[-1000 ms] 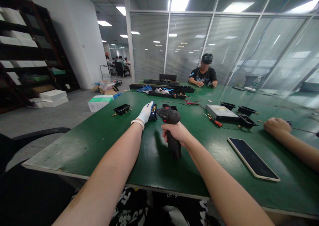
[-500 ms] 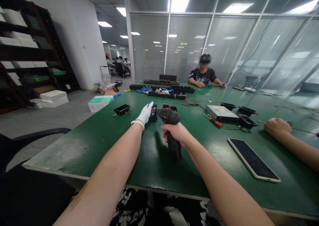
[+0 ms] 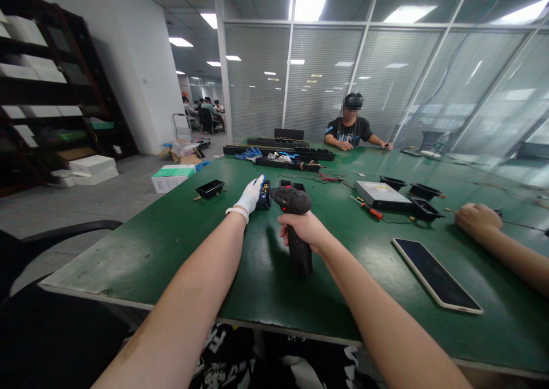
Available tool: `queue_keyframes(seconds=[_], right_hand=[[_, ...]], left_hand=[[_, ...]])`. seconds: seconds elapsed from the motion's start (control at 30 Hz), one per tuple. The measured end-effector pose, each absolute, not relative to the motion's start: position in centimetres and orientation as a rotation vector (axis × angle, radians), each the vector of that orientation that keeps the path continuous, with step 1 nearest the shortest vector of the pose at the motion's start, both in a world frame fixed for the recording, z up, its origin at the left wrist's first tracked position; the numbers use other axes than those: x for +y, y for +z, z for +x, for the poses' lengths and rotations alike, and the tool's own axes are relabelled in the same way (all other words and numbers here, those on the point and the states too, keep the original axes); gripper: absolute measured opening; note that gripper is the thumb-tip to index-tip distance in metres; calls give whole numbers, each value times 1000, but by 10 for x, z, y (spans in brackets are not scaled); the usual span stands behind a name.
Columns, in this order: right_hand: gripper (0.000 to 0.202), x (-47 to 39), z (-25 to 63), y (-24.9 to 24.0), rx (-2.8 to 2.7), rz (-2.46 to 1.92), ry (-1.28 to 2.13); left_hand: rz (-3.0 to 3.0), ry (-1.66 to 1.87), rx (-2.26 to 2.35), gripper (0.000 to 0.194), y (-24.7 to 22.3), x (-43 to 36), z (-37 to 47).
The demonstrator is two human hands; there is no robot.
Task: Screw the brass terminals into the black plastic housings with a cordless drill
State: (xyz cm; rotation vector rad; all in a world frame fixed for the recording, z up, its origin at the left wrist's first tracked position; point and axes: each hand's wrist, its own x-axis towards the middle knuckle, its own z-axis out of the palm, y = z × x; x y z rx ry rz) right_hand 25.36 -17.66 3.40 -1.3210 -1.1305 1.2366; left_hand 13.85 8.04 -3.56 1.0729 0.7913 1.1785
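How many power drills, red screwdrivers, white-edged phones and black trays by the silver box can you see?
Power drill: 1
Red screwdriver: 1
White-edged phone: 1
Black trays by the silver box: 3
Total: 6

The person (image 3: 349, 134) across the green table (image 3: 171, 251) had moved one hand (image 3: 388, 146) out sideways, farther from the other hand (image 3: 344, 146). Their head (image 3: 353, 101) had shifted a bit too.

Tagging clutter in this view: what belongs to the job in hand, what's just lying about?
In use:
power drill, in the right hand
small black unit, in the gloved left hand

Apparently lying about:
phone
red-handled screwdriver
silver box
blue glove
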Motion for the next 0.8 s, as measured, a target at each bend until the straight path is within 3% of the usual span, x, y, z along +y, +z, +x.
queue_keyframes(seconds=[0.57, 0.8], right_hand=[[17, -177, 253, 35, -1131, -1329, 1228], [17, -178, 252, 36, -1134, -1334, 1218]], left_hand=[[1073, 1168, 818, 45, -30, 73, 136], [1086, 1175, 817, 51, -29, 72, 136]])
